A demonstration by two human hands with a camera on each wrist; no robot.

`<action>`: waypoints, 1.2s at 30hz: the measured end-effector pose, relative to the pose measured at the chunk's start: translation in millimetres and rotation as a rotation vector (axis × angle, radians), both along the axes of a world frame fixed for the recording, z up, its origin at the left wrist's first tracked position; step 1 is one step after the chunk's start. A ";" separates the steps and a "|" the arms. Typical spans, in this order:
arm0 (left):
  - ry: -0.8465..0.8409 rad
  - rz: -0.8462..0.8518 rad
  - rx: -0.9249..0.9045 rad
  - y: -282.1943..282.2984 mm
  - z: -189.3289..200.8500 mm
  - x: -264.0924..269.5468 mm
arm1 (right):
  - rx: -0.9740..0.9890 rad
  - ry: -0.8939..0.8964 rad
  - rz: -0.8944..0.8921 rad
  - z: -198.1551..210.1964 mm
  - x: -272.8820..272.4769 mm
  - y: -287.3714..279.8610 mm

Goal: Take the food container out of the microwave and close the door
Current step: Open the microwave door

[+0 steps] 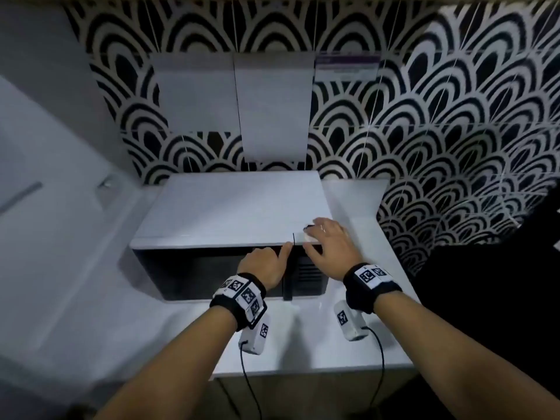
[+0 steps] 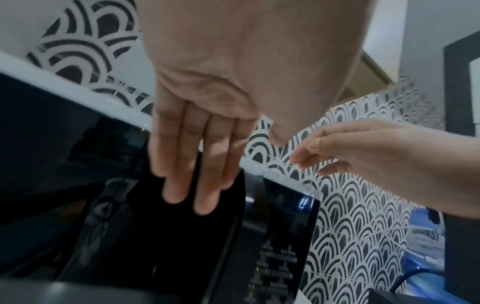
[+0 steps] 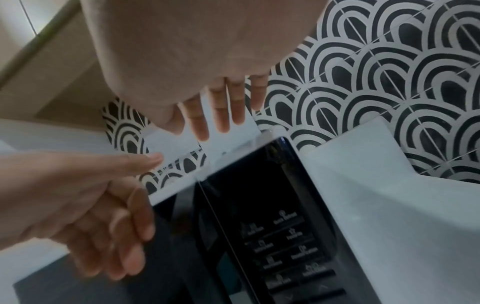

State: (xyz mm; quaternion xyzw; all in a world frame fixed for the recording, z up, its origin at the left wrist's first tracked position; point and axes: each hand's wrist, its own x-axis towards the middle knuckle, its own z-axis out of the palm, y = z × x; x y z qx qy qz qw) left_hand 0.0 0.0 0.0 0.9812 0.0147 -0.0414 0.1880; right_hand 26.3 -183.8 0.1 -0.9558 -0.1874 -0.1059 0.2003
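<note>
Microwave (image 1: 233, 207) door (image 1: 209, 268) looked closed; food container not visible, presumably inside. Left hand (image 1: 266, 262) fingers straight at door's handle edge, gripping nothing. Right hand (image 1: 328, 241) flat, relaxed on microwave top, bracing. Advice: hook handle, pull steadily, keep brace.

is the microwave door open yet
No, the dark door sits flush with the microwave front, the left hand at its right edge.

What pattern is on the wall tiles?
Black-and-white scalloped arches on the wall tiles, clearest in the head view.
</note>
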 end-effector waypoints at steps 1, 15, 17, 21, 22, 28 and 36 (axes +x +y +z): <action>0.059 0.037 -0.070 -0.2 -3.4 1.9 | -0.048 0.042 -0.007 -4.2 3.6 2.7; 0.121 0.286 -1.181 -39.2 -68.4 20.3 | -0.188 0.273 -0.255 -8.7 59.6 24.0; 0.073 0.306 -1.140 -40.8 -68.6 22.1 | -0.207 0.272 -0.280 -10.8 60.2 26.3; 0.046 0.319 -1.109 -43.7 -67.7 24.9 | -0.201 0.255 -0.292 -11.2 59.2 28.8; 0.053 0.315 -1.111 -44.0 -67.8 25.1 | -0.196 0.253 -0.294 -11.1 59.0 28.7; 0.086 0.296 -1.114 -42.8 -71.3 28.5 | -0.171 0.251 -0.303 -11.2 57.0 29.2; 0.105 0.265 -1.050 -43.3 -67.6 28.2 | -0.167 0.207 -0.258 -14.7 58.7 26.4</action>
